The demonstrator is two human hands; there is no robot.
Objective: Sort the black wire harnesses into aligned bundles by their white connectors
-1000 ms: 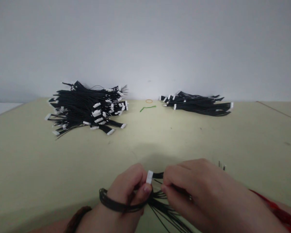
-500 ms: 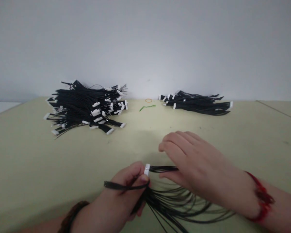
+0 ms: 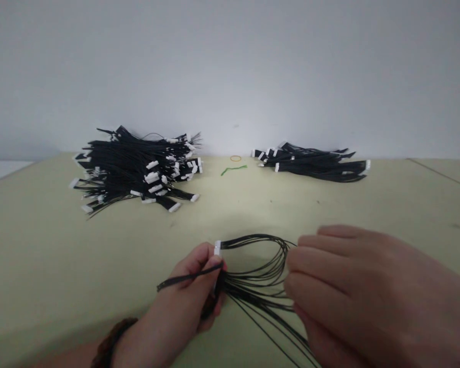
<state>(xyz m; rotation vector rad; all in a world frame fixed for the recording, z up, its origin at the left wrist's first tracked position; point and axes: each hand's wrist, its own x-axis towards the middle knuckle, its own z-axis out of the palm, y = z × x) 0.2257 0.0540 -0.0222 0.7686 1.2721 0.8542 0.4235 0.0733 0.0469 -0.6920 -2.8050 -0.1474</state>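
My left hand (image 3: 191, 286) is closed around a bundle of thin black wires (image 3: 249, 281), pinching a small white connector (image 3: 217, 249) between thumb and fingers. From that connector the wires loop out to the right and curve back down. A short black tail (image 3: 184, 278) of the bundle lies across the thumb and points left. On the right, my right hand (image 3: 352, 291) has its fingers curled together, back of the hand toward me, where strands of the wire bundle run in. Its thumb tip and exact grip are hidden.
A large heap of black wire harnesses (image 3: 126, 161) with white connectors lies at the back left, by the wall. A smaller pile of harnesses (image 3: 314, 163) lies back right. Between them are a yellow rubber band (image 3: 235, 158) and a green strip (image 3: 233, 169) on the pale table (image 3: 80, 266).
My right hand has moved right and nearer, its fingers curling in. The wires at the connector now bow into a loop. My left hand with the connector has shifted slightly left and up.
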